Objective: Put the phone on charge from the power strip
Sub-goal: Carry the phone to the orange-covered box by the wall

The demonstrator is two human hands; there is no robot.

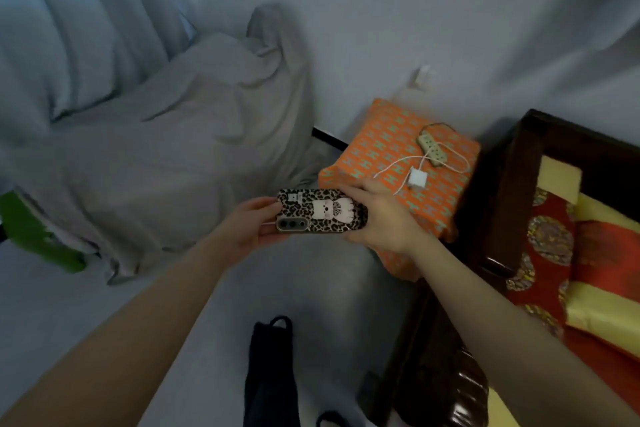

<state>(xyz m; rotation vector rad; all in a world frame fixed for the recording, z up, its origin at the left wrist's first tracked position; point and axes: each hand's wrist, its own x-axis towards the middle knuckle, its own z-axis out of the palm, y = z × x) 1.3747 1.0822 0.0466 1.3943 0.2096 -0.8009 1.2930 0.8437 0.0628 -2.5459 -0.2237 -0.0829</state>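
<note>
A phone [320,211] in a leopard-print case with a white cat figure is held sideways in mid-air, back and camera lenses facing me. My left hand [249,225] grips its left end and my right hand [384,218] grips its right end. Beyond it, a beige power strip [432,150] lies on an orange patterned cloth-covered stand [377,152]. A white charger block [417,178] with a white cable [398,165] looped around it lies beside the strip, apart from the phone.
A grey sheet-draped piece of furniture [180,149] fills the left. A dark wooden bed frame [502,191] with red and yellow bedding [588,253] stands at the right. A black bag [270,364] lies on the floor below. A wall socket [421,76] sits above the stand.
</note>
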